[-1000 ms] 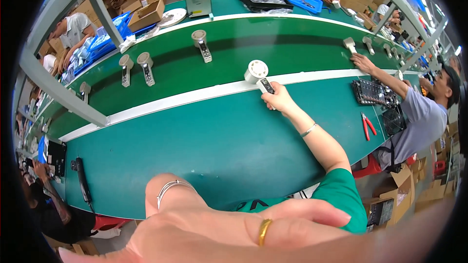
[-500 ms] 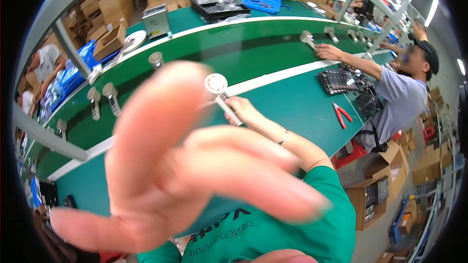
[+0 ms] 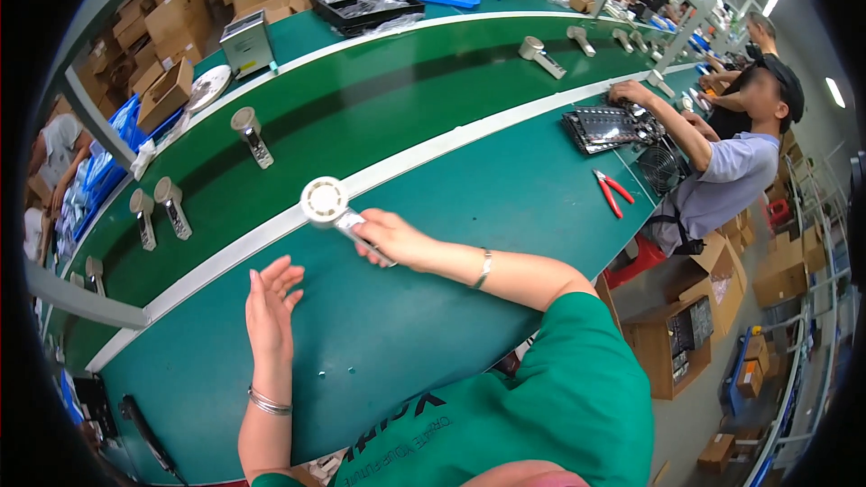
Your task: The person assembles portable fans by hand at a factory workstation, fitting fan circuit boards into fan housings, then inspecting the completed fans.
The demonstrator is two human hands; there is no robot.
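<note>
- So the pale handheld device with the round head (image 3: 329,206) is left of centre in the frame, head up by the white rail (image 3: 424,151), handle slanting down-right over the green bench (image 3: 397,316).
- Right hand (image 3: 394,239) has its fingers wrapped around that handle, solid grip.
- Left hand (image 3: 273,293) is the big change: it's no longer filling the view up close, it's out over the bench near the device, fingers loosely spread, nothing in it. I'd say that leaves it free to help the right one.
- Past the rail, more of the same devices (image 3: 252,137) sit spaced along the green belt (image 3: 361,117).
- Over at upper right, the neighbour's hand (image 3: 631,93) is now off the belt device and back by the black tray (image 3: 602,129); can't tell what it's gripping.
- Red-handled pliers (image 3: 610,197) just lie below that tray.
</note>
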